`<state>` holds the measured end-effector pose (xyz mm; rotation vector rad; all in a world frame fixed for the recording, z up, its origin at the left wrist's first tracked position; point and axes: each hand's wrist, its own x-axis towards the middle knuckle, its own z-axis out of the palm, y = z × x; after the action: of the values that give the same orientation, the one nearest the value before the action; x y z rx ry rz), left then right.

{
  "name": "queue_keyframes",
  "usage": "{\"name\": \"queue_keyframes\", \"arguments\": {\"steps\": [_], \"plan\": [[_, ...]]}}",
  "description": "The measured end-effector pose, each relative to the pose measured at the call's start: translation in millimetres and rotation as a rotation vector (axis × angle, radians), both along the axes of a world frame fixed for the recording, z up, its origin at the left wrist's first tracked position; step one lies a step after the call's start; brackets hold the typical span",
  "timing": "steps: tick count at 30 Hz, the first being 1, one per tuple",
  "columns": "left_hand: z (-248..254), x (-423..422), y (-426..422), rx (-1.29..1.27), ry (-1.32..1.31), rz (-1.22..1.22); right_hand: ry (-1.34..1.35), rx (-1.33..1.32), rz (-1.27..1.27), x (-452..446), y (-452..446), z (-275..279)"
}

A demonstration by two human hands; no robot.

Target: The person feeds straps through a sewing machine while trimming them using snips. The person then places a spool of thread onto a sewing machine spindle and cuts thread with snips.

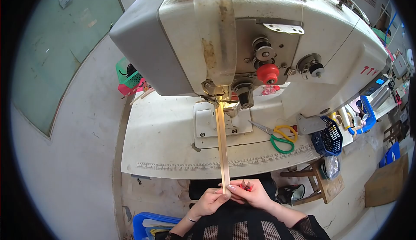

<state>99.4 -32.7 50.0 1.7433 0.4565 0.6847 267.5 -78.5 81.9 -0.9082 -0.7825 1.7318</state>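
Note:
A long, narrow tan strip (222, 146) runs from beneath the presser foot of the sewing machine (264, 36) down over the table's front edge. At its near end my left hand (210, 202) pinches it between thumb and fingers. My right hand (253, 194) is closed beside the left, its thumb on the same strip end. A small red tool with pointed metal tips (246, 186), resembling thread snips, is tucked in my right hand's fingers. Scissors (279, 137) with one yellow and one green handle lie on the table right of the needle plate.
A ruler scale (186, 166) runs along the front of the white table (160, 131). A dark blue basket (327, 138) stands at its right end, near a wooden stool (327, 190). Green and pink baskets (125, 73) sit behind left. A blue bin (141, 222) is low left.

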Motion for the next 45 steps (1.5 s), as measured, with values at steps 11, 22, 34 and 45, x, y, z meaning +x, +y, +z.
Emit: {"name": "queue_keyframes", "arguments": {"steps": [11, 22, 34, 45], "plan": [[0.2, 1.1, -0.1, -0.007, -0.008, -0.005, 0.013, 0.001, -0.014, -0.8, -1.3, -2.4], [-1.2, 1.1, -0.7, -0.025, -0.027, -0.019, 0.023, 0.002, -0.01, -0.4, -1.8, -1.5], [2.2, 3.0, -0.4, -0.03, -0.013, -0.02, 0.015, -0.022, 0.015, 3.1, -1.8, -3.7], [0.2, 2.5, -0.3, 0.011, -0.008, -0.007, 0.027, 0.002, 0.001, 2.0, -2.8, -7.0]]}}
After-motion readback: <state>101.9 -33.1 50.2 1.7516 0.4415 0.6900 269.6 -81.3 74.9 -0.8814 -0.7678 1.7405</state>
